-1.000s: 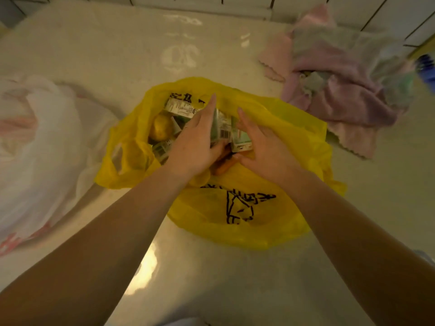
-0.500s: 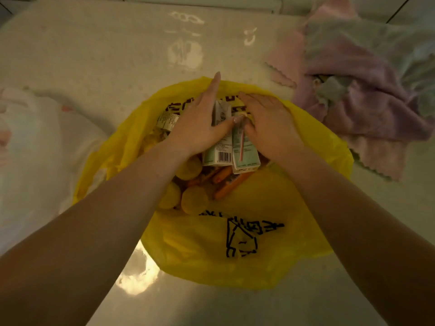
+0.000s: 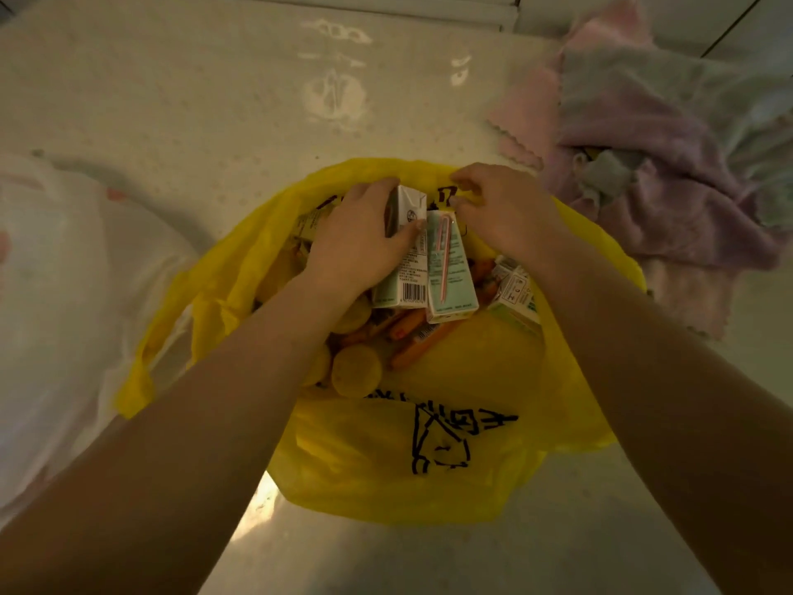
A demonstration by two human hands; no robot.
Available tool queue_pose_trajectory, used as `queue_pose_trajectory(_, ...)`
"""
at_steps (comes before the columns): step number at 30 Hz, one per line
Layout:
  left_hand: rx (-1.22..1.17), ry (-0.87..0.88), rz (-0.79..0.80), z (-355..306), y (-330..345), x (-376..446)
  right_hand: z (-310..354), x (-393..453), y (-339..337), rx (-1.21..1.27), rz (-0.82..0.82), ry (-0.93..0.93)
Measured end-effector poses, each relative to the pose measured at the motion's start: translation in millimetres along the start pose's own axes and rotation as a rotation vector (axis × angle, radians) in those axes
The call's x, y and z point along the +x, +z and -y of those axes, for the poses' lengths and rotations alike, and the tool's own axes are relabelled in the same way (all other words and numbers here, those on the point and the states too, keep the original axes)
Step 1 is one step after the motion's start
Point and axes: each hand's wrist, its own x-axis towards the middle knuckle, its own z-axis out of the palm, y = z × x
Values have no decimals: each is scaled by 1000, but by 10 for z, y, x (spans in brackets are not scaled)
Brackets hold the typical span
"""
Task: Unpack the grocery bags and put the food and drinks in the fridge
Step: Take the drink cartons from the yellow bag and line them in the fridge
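- Worktop (image 3: 214,100): pale, glossy speckled surface carrying everything listed; light reflections sit near its far edge and at its near edge under the yellow bag.
- White bag (image 3: 64,294): translucent plastic with faint pink print, slumped along the left edge of the worktop, just beside the yellow bag.
- Yellow bag (image 3: 472,401): plastic grocery bag with black print, at the middle of the worktop, mouth spread open upward.
- Cloths (image 3: 665,165): a heap of pink, mauve and grey-green fabric with scalloped hems at the far right corner of the worktop, touching the yellow bag's right side.
- Left hand (image 3: 360,246): inside the bag mouth, fingers and thumb curled round the barcode carton.
- Right hand (image 3: 502,212): at the far rim of the bag, fingertips pinching a fold of the yellow plastic.
- Barcode carton (image 3: 405,259): small pale drink carton, tilted, in the left hand's grip.
- Straw carton (image 3: 450,272): matching carton with a pink straw on its face, touching the first on its right.
- Third carton (image 3: 513,294): lies tilted against the bag's right wall, partly under the right forearm.
- Orange sticks (image 3: 412,332): slim packaged items below the cartons; contents unclear.
- Round yellow items (image 3: 356,371): clustered at the near side of the bag's contents.
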Motion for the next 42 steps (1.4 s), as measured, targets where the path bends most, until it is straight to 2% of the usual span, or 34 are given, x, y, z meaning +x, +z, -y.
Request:
queue_pose_trajectory(2,-35,-15,-49,1,25,-79,69,-142,-29,12,-126,-67)
queue_pose_trajectory(4,-90,-31,-75,-7,42,-133,152,-285,-17,-115,-172,-115)
queue_pose_trajectory(9,-276,-95,-121,-59,26,-295,300,-465,94,-226,-11,-23)
queue_pose_trajectory(13,-459,-249,-208,-19,-17,-485,386,-446,139,-212,55,26)
queue_pose_trajectory(17,-477,-279,-240,21,-48,-616,440,-409,241,-225,106,98)
queue_pose_trajectory(20,-576,-310,-226,27,-51,-662,446,-425,302,-190,121,125)
queue_pose_trajectory(28,-777,-322,-236,-53,-142,-833,398,-692,114,103,128,62)
queue_pose_trajectory(33,-819,-233,-286,-59,-496,-1158,453,-1007,-114,310,70,-28)
queue_pose_trajectory(37,-856,-173,-348,-6,-798,-1566,687,-1239,-303,551,24,-111)
queue_pose_trajectory(42,-853,-144,-421,214,-1067,-2191,1182,-1528,-302,734,117,-256)
